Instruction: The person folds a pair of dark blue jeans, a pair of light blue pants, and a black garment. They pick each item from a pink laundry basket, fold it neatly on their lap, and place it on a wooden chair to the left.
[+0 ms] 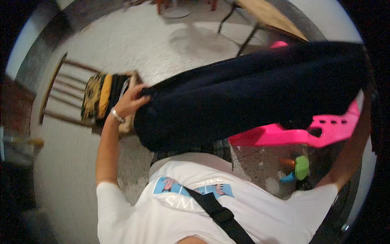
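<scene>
A long dark navy garment, perhaps trousers, stretches across in front of me from left to right. Its exact kind is unclear in the dim light. My left hand, with a silvery band at the wrist, is closed on its upper left end, thumb and fingers pinching the cloth. From the lower right my right forearm reaches up to the garment's far right end, where shadow at the picture's rim hides the fingers. Under and behind the cloth shows a bright pink plastic piece with slots, like a chair.
At left a slatted wooden chair carries a stack of folded clothes in yellow, black and patterned cloth. A wood-topped table stands at the far right. A green, blue and orange object lies on the grey floor near my right arm.
</scene>
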Tool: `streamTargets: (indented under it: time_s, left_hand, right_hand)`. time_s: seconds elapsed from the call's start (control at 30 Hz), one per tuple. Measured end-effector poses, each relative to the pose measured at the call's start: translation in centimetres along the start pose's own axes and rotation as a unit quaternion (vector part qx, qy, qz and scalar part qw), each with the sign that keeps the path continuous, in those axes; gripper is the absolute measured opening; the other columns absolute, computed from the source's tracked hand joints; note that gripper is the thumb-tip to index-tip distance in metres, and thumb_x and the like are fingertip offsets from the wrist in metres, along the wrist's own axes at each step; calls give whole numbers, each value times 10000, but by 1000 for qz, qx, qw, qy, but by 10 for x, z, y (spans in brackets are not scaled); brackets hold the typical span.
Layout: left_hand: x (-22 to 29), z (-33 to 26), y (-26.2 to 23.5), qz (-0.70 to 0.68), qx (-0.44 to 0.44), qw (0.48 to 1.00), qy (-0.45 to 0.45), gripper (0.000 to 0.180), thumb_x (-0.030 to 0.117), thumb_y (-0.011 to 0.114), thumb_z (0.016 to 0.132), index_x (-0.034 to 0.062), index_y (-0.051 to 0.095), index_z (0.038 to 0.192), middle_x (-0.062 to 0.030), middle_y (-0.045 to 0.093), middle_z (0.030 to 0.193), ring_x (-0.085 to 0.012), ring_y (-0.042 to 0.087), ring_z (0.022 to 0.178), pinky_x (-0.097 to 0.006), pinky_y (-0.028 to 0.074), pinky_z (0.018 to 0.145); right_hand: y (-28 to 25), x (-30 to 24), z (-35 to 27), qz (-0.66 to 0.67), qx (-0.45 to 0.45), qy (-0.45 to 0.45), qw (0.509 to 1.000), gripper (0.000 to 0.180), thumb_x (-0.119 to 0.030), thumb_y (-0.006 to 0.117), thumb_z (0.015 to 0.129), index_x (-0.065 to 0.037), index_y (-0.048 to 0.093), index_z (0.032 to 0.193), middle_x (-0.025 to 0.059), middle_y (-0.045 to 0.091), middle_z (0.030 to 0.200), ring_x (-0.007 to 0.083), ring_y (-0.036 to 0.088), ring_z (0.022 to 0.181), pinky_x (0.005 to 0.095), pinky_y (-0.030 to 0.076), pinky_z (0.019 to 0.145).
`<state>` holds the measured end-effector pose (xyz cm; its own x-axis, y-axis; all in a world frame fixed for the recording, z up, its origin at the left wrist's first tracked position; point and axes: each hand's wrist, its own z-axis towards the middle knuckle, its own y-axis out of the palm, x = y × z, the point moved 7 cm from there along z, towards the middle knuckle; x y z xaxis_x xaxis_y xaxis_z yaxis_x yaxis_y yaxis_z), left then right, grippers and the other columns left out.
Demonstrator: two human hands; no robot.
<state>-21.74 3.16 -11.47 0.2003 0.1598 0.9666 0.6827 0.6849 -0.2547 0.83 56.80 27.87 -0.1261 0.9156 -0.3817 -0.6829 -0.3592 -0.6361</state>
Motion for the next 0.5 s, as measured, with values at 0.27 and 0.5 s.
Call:
streamTargets:
  time_s: [0.27,0.5]
  left_hand:
    - [78,44,73,117,-251,961,-21,716,469,678,762,90,433,1317,-195,550,1156,-273,579,997,-398,491,837]
    - [293,91,127,-9,-101,931,352,707,384,728,743,109,421,1318,-98,526,1184,-202,518,1082,-349,452,907]
  right_hand:
    - [28,-58,-4,132,-29,-44,990,204,-220,642,839,-98,654,1002,13,618,944,122,571,855,260,446,807]
    - [48,-121,-9,148,-37,-127,980,150,-156,655,820,-31,629,900,23,602,893,119,556,823,238,445,758]
